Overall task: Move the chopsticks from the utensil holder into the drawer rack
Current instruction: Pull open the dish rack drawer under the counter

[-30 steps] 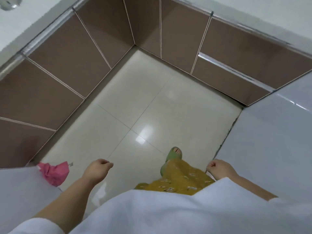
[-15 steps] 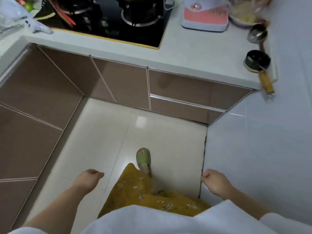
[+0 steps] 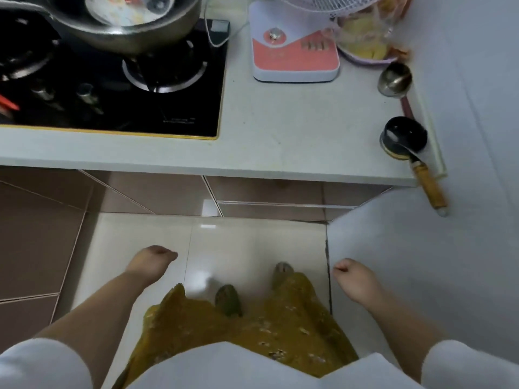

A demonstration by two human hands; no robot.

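- Two hands, both empty. The left hand (image 3: 150, 263) and the right hand (image 3: 354, 279) hang low at the person's sides, fingers curled loosely into soft fists and gripping nothing. This reads as a walking posture rather than a reach.
- Chopsticks and utensil holder: neither in view. The task's things cannot be located from this angle.
- Drawer rack: not seen. A closed drawer front (image 3: 280, 210) sits under the countertop (image 3: 280, 141), directly ahead of the person; whether it houses the rack cannot be told.
- On the counter: a black gas hob (image 3: 179, 108) at left with a wok (image 3: 123, 26) over one burner; a pink-and-white appliance (image 3: 295, 56) toward the middle; a steel ladle (image 3: 394, 78) and a black ladle with a wooden handle (image 3: 404, 138) along the right edge by the wall, the handle overhanging the counter lip.
- Person stands squarely facing the counter, feet on pale floor tile (image 3: 238, 248), close enough to reach the drawer by bending.
- Judged stage: the very start, an approach with nothing picked up. The next move probably calls for finding the holder, which likely lies outside this view.
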